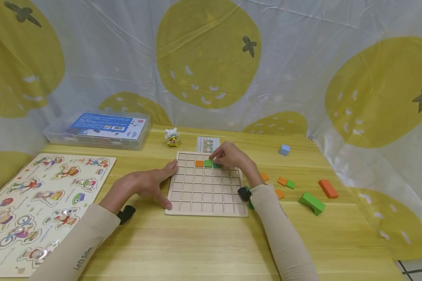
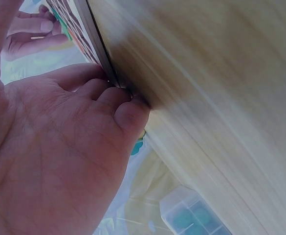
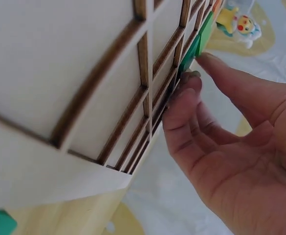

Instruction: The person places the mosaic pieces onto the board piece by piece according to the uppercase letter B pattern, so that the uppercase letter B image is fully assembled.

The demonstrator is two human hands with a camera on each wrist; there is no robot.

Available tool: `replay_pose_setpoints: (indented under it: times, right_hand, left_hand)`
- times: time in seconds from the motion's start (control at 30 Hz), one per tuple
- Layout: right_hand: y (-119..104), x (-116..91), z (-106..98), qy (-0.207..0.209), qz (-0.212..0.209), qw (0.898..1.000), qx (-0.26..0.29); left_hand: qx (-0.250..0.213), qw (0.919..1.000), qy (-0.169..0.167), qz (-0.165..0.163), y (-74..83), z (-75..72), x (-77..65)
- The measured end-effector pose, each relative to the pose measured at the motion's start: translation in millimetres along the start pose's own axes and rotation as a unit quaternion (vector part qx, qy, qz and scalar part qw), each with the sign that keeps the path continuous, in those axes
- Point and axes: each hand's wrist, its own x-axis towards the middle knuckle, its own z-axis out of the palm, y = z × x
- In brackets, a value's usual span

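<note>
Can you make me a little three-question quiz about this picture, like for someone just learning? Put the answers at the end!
1. Which hand is nearest the row of tiles in the grid board? A) the left hand B) the right hand
2. True or false: the toy figure stands on the grid board.
3. Fill in the colour: in the head view, the leftmost tile in the row is ____.

Key:
1. B, the right hand.
2. False; the toy figure stands on the table, behind the board.
3. Orange.
</note>
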Motion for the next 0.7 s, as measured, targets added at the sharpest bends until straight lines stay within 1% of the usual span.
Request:
replay_pose_setpoints:
  times: [0.07, 0.23, 0.4, 0.53, 0.63, 0.7]
  right_hand:
    - [-0.2, 1.0, 0.7, -0.004, -0.004, 1.000, -0.020]
    - [-1.6, 0.3, 0.9, -0.015, 0.013, 0.999, -0.030]
    - [1.7, -8.9, -3.3, -0.024, -0.006, 0.999, -0.031]
    - [13.1, -27.6, -19.0, 0.006, -0.040, 0.999, -0.017]
    - [28.5, -50.4, -37.1, 0.037, -0.066, 0.997, -0.015]
    - [41.5, -66.1, -47.9, 0.050, -0.071, 0.996, -0.015]
  left_hand:
    - [0.000, 1.0000, 0.000, 0.002, -0.6, 0.1, 0.3]
    - [0.004, 1.0000, -0.001, 0.005, -1.9, 0.4, 0.9]
    - [0.005, 1.0000, -0.003, 0.005, -0.5, 1.3, 1.0]
    - [0.003, 1.0000, -0.004, 0.006, -0.6, 1.3, 1.1]
    - [0.004, 1.0000, -0.004, 0.008, -1.9, 0.2, 1.0]
    - [0.005, 1.0000, -0.003, 0.006, -2.9, -1.8, 0.6]
